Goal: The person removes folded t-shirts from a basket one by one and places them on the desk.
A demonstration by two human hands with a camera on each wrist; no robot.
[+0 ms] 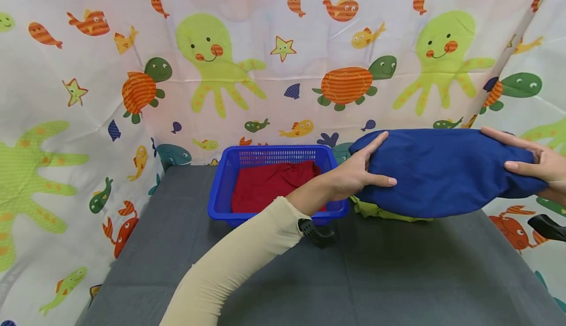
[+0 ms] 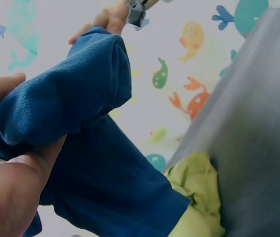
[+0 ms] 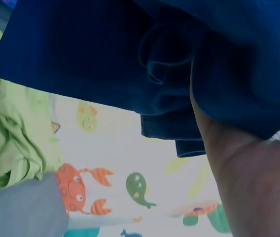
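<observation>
A folded blue cloth garment (image 1: pixel 442 173) hangs in the air between both hands, over the right part of the grey surface. My left hand (image 1: pixel 353 173) grips its left end, thumb on the near face and fingers at the top edge. At the other end my right hand (image 1: pixel 541 163) holds it the same way. In the left wrist view the blue garment (image 2: pixel 66 94) bends over the fingers, with a loose part hanging down. The right wrist view shows the dark underside of the garment (image 3: pixel 90 54) with the right hand (image 3: pixel 248 163) tucked under it.
A blue plastic basket (image 1: pixel 214 198) stands at the back middle with a folded red cloth (image 1: pixel 269 186) inside. Lime-green cloth (image 1: pixel 380 211) lies on the grey surface (image 1: pixel 283 286), partly hidden behind the blue garment. Sea-animal printed curtains (image 1: pixel 247 80) enclose the back and sides.
</observation>
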